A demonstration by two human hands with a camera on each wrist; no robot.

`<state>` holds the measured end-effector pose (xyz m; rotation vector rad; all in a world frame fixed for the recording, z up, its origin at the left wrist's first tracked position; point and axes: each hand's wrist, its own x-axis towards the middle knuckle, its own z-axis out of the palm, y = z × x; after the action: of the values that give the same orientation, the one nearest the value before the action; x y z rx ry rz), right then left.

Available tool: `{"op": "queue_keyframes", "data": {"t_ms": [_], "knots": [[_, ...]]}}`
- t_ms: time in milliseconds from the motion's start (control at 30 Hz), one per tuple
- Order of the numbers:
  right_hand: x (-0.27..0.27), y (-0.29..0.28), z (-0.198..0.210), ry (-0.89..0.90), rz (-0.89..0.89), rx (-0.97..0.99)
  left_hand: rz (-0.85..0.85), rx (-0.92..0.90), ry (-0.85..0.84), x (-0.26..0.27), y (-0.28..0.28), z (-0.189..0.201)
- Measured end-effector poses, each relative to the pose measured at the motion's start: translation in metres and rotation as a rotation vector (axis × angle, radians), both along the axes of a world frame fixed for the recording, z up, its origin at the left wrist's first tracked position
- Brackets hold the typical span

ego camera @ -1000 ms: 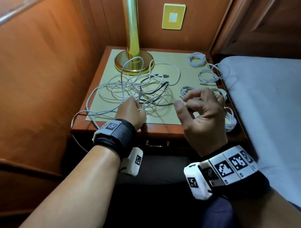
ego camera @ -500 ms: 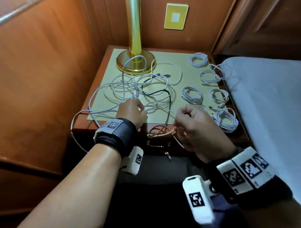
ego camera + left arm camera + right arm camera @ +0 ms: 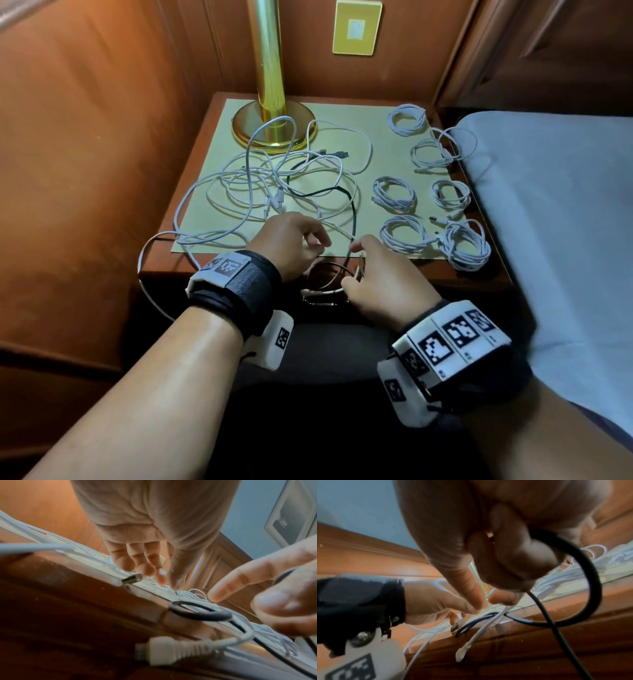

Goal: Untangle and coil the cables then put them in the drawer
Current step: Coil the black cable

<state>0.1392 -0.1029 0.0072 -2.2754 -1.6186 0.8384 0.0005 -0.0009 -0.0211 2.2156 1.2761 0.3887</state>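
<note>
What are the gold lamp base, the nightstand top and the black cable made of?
Round gold lamp base: looks like polished brass-type metal, with mirror-like highlights. Brown nightstand top: apparently varnished wood, glossy reddish edge; a matte beige mat covers it. Thin black cable: smooth matte rubber or plastic jacket, bending freely in the right hand.

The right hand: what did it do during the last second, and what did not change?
The right hand came down from above the table to its front edge and took hold of the black cable, looping it. The left hand stayed on the tangle; the coiled white cables did not move.
</note>
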Motion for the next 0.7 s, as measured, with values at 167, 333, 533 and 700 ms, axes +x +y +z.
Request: {"op": "queue_keyframes", "data": {"t_ms": [167, 333, 533, 700], "knots": [[-0.009, 0.005, -0.010, -0.120, 0.091, -0.005, 0.021, 0.007, 0.011, -0.006, 0.003, -0.003], [-0.006, 0.005, -0.004, -0.165, -0.009, 0.023, 0.081, 0.026, 0.035, -0.012, 0.008, -0.003], [-0.005, -0.001, -0.006, -0.277, 0.044, -0.137, 0.053, 0.076, 0.217, 0.001, -0.001, -0.007], [-0.005, -0.003, -0.015, -0.262, -0.004, -0.107, -0.103, 0.006, 0.211, 0.027, -0.011, -0.010]]}}
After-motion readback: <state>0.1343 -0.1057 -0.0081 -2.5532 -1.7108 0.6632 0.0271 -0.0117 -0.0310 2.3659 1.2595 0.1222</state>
